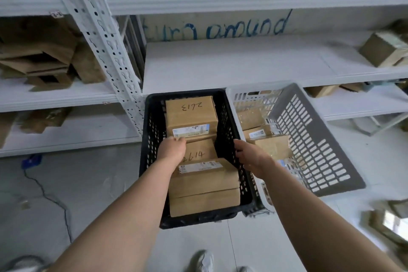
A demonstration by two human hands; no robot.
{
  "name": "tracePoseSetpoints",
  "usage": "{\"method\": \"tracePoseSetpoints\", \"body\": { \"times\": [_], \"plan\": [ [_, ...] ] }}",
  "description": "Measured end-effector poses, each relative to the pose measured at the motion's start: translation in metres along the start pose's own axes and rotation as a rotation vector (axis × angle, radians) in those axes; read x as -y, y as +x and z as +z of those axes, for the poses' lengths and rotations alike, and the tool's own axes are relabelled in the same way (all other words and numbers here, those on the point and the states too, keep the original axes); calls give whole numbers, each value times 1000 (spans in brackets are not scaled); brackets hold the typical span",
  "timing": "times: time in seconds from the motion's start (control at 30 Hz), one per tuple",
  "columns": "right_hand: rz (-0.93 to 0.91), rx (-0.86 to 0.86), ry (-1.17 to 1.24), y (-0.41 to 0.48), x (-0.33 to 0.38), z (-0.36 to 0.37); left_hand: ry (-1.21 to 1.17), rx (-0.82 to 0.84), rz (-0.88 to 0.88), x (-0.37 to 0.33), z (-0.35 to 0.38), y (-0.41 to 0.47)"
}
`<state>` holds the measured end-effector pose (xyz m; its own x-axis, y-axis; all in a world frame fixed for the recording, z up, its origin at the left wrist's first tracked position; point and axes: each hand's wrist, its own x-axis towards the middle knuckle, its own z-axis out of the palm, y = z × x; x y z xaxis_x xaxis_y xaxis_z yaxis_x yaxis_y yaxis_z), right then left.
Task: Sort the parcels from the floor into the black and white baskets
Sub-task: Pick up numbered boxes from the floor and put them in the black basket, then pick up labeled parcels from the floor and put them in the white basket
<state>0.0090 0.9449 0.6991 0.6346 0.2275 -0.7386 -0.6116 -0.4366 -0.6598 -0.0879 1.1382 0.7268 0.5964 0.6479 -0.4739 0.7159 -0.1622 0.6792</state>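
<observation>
Placement tip: left hand (173,148) curls over the far edge of parcel (199,152) marked 2614, mid-frame in black basket (152,121), right hand (251,157) at its right rim, grip unclear, so probably seat it flat against neighbours before letting go.

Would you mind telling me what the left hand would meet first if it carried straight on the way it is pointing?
The box marked 2613 in the black basket. The left hand points at its near labelled edge, fingertips apparently touching it, though depth is unclear.
</observation>
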Motion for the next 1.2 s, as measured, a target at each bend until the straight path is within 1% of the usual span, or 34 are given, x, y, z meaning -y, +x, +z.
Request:
{"method": "tracePoseSetpoints", "body": {
  "times": [0.13, 0.23, 0.33, 0.47, 0.6, 0.73, 0.9, 1.2],
  "plan": [
    [-112, -71, 28, -16, 10, -15, -72, 56, 80, -32, 24, -11],
    [-214, -121, 119, -36, 14, -37, -156, 119, 139, -58, 49, -25],
    [-242, -197, 174, -55, 9, -70, -207, 201, 196, -82, 83, -41],
    [-240, -290, 266, -72, -17, -130, -207, 332, 252, -111, 135, -70],
    [-231, -415, 449, -98, -56, -197, -195, 429, 294, -136, 195, -110],
    [-183, -524, 579, -131, -105, -272, -148, 544, 344, -156, 267, -160],
    [-121, -642, 672, -167, -176, -374, -132, 656, 333, -174, 369, -239],
    [-29, -749, 793, -225, -304, -543, -19, 809, 307, -190, 549, -371]
  ]
}}
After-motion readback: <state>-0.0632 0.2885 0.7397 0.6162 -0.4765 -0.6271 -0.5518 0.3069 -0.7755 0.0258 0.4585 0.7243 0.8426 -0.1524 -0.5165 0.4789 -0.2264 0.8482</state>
